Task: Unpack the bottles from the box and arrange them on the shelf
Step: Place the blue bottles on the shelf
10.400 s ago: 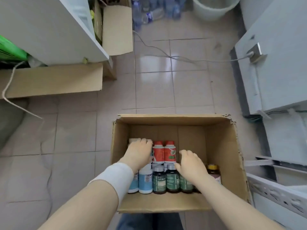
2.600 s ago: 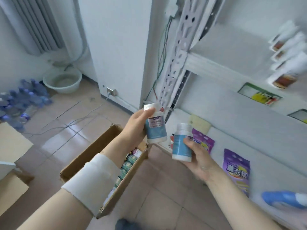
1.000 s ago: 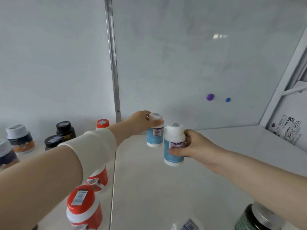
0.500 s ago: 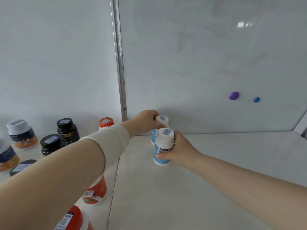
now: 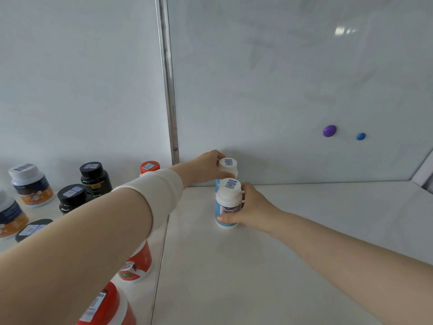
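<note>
The left hand [image 5: 206, 168] is clasping the cap of the rear white-capped bottle [image 5: 228, 165] near the back wall. The right hand [image 5: 254, 211] is curling round the front white-capped bottle [image 5: 227, 204], which is standing upright on the white shelf [image 5: 269, 266] just in front of the rear one. Black-lidded bottles [image 5: 95, 178] are standing well to the left.

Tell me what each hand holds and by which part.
The left hand grips the rear bottle by its white cap. The right hand holds the front bottle round its body, thumb near the base.
</note>
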The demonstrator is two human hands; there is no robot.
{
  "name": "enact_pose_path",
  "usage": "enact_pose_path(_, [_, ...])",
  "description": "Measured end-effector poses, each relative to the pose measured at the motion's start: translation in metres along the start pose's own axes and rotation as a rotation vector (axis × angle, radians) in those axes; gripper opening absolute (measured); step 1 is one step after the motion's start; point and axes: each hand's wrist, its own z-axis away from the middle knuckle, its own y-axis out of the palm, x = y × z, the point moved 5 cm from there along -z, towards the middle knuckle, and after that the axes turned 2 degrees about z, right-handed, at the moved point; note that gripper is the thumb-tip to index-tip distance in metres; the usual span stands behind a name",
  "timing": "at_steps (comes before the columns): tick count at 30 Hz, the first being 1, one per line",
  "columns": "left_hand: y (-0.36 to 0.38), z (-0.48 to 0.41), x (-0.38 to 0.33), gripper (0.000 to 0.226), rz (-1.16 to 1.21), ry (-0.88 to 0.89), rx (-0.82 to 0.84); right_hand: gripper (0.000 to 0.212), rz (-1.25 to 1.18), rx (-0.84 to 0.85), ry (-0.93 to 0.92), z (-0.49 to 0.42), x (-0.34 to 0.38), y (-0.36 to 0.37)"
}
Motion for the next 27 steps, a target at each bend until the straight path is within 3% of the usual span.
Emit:
enact_pose_path(4, [-0.029,0.023,-0.013,0.061,-0.034,0.014,-0.070,0.080,0.063,-0.041,-0.041,0.017,0.016,-0.021])
enact_pose_path(7, [-0.051,0.059,-0.028,0.053,-0.226,0.036,-0.128,0.078,0.121,-0.052,-0.099,0.036,0.036,-0.036])
enact_pose_path(13, [-0.079,0.173,-0.048,0.043,-1.368,0.162,-0.312,0.065,0.454,-0.192,-0.248,0.084,0.088,-0.039])
enact_pose_path(17, [-0.103,0.254,-0.040,0.040,-1.429,0.001,-0.368,0.058,0.743,-0.240,-0.441,0.126,0.143,-0.005])
enact_pose_path(27, [-0.198,0.503,0.059,0.044,-1.463,-0.488,-0.355,0.045,0.824,-0.091,-0.897,0.239,0.300,0.208])
